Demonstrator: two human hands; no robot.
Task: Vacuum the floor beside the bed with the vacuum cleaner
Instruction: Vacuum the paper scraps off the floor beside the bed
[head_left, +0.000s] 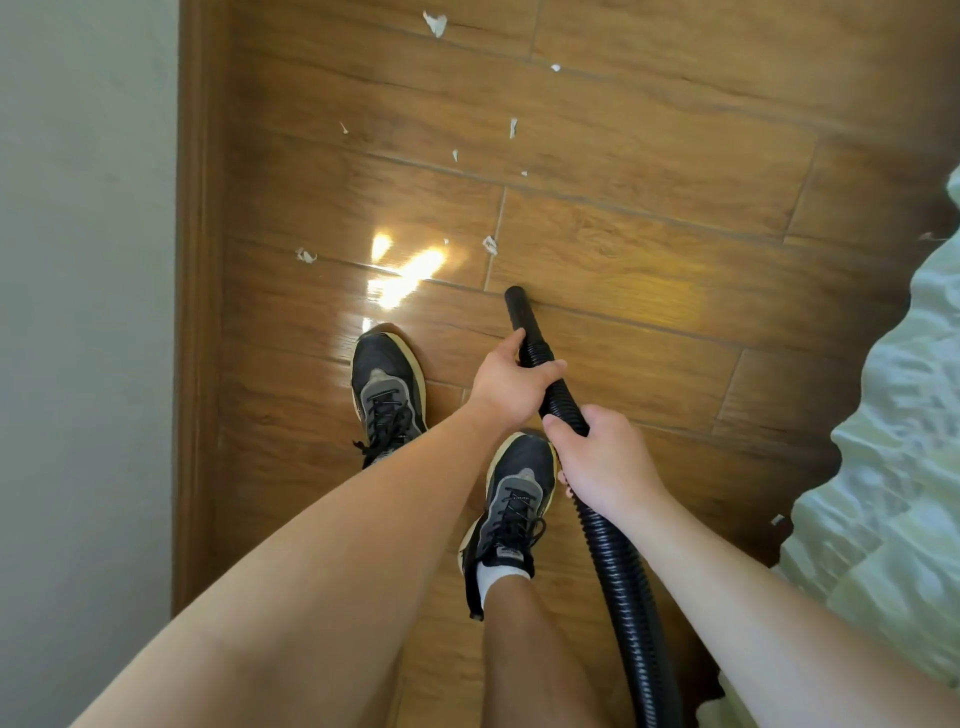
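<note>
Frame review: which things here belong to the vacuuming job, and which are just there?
Job: vacuum hose, gripped by left hand and right hand; paper scraps; wooden floor; bed.
Just there: shoes; wall; skirting board.

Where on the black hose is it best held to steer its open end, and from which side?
Near the front, just behind the open tip, coming from above and the left, as the left hand does, with the right hand further back. The hose slants down to the floor and its ribbed length looks bendy, so a forward grip probably aims it best.
</note>
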